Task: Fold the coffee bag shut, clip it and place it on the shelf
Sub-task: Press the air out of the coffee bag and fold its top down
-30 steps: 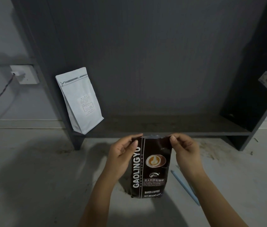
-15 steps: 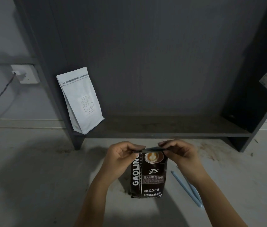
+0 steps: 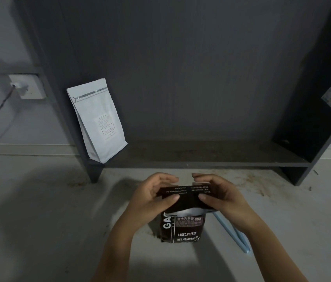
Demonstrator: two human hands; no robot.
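Head view: dim floor in front of a dark shelf (image 3: 201, 157).
White bag (image 3: 97, 121): 10 o'clock, unmoved.
Left hand (image 3: 152, 196): pinching fold's left end.
Coffee bag (image 3: 182, 226): 6 o'clock, on floor; top now folded forward, previously upright.
Right hand (image 3: 219, 194): pinching right end.
Blue clip (image 3: 233, 233): 5 o'clock, floor.

Two bags: one dark coffee bag (image 3: 182, 226) on the floor, one white bag (image 3: 97, 121) at the shelf's (image 3: 201, 157) left end. Two hands. One pale blue clip (image 3: 231, 233), apparently. One wall socket (image 3: 28, 86).
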